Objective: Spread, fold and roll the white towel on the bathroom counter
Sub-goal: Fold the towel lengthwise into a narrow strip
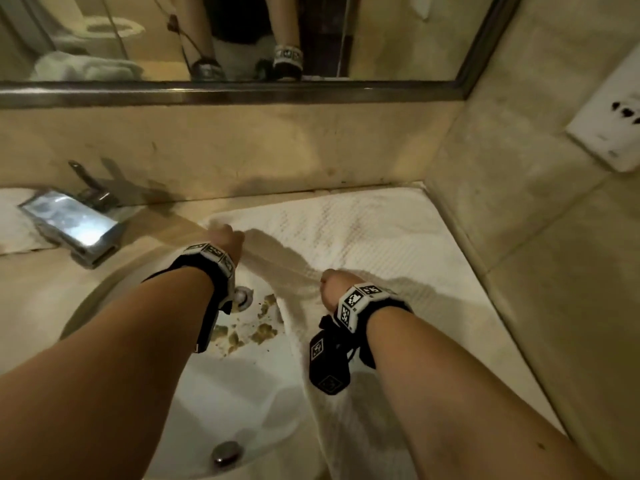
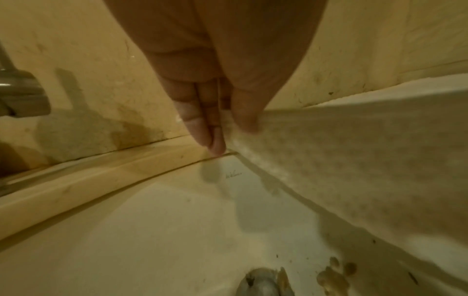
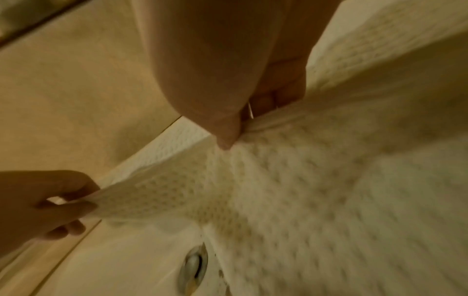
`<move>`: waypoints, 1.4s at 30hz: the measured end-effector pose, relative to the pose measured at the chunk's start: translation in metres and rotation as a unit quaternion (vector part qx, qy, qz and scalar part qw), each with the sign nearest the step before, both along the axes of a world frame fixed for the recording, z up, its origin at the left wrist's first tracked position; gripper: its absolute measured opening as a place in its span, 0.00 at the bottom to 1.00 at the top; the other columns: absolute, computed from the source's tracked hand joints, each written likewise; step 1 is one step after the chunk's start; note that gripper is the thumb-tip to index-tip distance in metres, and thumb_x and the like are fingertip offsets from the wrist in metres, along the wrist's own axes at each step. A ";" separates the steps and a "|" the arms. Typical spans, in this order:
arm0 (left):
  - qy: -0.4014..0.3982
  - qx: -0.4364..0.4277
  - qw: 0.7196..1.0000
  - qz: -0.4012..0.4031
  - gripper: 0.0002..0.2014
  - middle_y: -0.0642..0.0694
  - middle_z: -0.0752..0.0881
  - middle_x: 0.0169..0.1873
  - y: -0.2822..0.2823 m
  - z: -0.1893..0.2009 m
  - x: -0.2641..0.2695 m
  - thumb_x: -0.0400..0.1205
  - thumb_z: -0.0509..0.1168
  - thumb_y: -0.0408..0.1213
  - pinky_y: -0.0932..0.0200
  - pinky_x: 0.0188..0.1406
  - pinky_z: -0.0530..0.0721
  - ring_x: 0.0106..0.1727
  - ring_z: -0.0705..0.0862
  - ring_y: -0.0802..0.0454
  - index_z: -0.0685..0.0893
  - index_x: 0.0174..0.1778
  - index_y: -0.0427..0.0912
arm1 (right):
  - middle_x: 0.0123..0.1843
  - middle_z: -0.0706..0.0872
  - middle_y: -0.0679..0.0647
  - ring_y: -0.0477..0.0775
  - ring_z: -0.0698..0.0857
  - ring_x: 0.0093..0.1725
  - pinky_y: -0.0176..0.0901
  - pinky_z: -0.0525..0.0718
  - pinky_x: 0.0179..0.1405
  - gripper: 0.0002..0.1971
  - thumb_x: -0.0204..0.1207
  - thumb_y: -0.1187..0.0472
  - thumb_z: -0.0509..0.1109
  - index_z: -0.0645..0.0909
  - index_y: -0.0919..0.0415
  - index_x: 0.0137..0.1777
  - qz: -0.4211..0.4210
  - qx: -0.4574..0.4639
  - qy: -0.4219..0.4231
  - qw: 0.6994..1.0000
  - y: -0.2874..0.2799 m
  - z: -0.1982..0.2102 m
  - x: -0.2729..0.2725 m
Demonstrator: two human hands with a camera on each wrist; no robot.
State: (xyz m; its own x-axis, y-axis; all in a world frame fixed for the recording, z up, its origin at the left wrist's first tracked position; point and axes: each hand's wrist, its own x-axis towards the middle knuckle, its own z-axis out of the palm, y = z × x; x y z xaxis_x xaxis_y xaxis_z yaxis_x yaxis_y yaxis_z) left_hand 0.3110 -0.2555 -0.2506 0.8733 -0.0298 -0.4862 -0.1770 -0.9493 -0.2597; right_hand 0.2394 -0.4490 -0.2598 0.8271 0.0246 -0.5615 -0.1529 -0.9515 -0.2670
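Note:
A white waffle-weave towel [image 1: 374, 237] lies spread over the counter's right part, and its near left side hangs into the sink. My left hand [image 1: 227, 237] pinches the towel's far left corner [image 2: 238, 128] between thumb and fingers, just above the sink's back rim. My right hand [image 1: 330, 284] grips the left edge of the towel [image 3: 253, 128] nearer to me, with the thumb pressed onto the cloth. Between the two hands the edge is lifted and stretched taut [image 3: 157, 190]. My left hand [image 3: 50, 202] also shows in the right wrist view.
A white sink [image 1: 225, 393] lies below my arms, with brown debris [image 1: 249, 334] near its overflow fitting [image 1: 242, 296] and a drain plug [image 1: 227, 452]. A chrome faucet [image 1: 72, 220] stands at the back left. The wall [image 1: 554, 237] bounds the counter on the right; a mirror [image 1: 242, 39] is behind.

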 end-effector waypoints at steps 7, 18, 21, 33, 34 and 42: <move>-0.127 -0.127 0.980 -0.086 0.21 0.34 0.71 0.69 -0.082 0.056 0.028 0.85 0.51 0.29 0.45 0.66 0.75 0.69 0.73 0.35 0.67 0.75 0.38 | 0.67 0.79 0.66 0.65 0.80 0.65 0.47 0.76 0.53 0.18 0.82 0.67 0.55 0.67 0.67 0.71 -0.206 0.048 -0.116 0.970 -0.070 0.019 0.005; -0.080 -0.285 0.955 -0.019 0.35 0.43 0.44 0.83 -0.217 0.028 0.046 0.83 0.60 0.33 0.44 0.76 0.67 0.80 0.60 0.35 0.50 0.82 0.53 | 0.72 0.75 0.65 0.63 0.76 0.71 0.46 0.75 0.64 0.20 0.83 0.64 0.57 0.72 0.69 0.72 -0.293 -0.063 -0.050 0.953 -0.201 0.006 -0.015; -0.092 -0.223 0.970 0.023 0.33 0.40 0.50 0.82 -0.200 0.003 0.048 0.83 0.59 0.41 0.45 0.78 0.62 0.81 0.56 0.38 0.51 0.82 0.49 | 0.66 0.80 0.64 0.63 0.79 0.65 0.46 0.77 0.57 0.17 0.83 0.59 0.56 0.79 0.67 0.65 -0.254 -0.059 -0.073 0.963 -0.204 0.004 0.013; -0.082 -0.287 0.927 0.229 0.26 0.35 0.71 0.73 -0.161 -0.025 0.093 0.86 0.55 0.45 0.43 0.72 0.71 0.73 0.69 0.33 0.59 0.79 0.46 | 0.62 0.79 0.60 0.63 0.79 0.60 0.45 0.75 0.54 0.13 0.80 0.64 0.58 0.72 0.53 0.62 -0.104 -0.014 -0.170 0.980 -0.182 -0.008 0.144; -0.082 -0.295 0.922 0.239 0.24 0.35 0.71 0.73 -0.163 -0.024 0.095 0.86 0.54 0.44 0.43 0.72 0.71 0.72 0.69 0.33 0.60 0.79 0.46 | 0.63 0.79 0.60 0.62 0.79 0.61 0.44 0.74 0.55 0.14 0.77 0.67 0.57 0.74 0.53 0.60 -0.116 -0.021 -0.185 0.976 -0.188 -0.012 0.147; -0.060 -0.313 0.910 0.266 0.23 0.36 0.72 0.72 -0.186 -0.024 0.111 0.85 0.58 0.44 0.43 0.68 0.75 0.70 0.73 0.33 0.67 0.76 0.42 | 0.71 0.72 0.63 0.62 0.74 0.70 0.47 0.74 0.58 0.19 0.82 0.65 0.56 0.72 0.67 0.71 -0.213 -0.031 -0.172 0.961 -0.205 -0.024 0.150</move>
State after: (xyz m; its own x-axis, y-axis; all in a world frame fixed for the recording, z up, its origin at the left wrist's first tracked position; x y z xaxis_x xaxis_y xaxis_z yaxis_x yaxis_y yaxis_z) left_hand 0.4222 -0.4410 -0.2747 0.8912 0.1744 -0.4188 0.3443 -0.8611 0.3741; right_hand 0.3896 -0.6539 -0.2835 0.8917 -0.3828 -0.2415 -0.4453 -0.8376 -0.3165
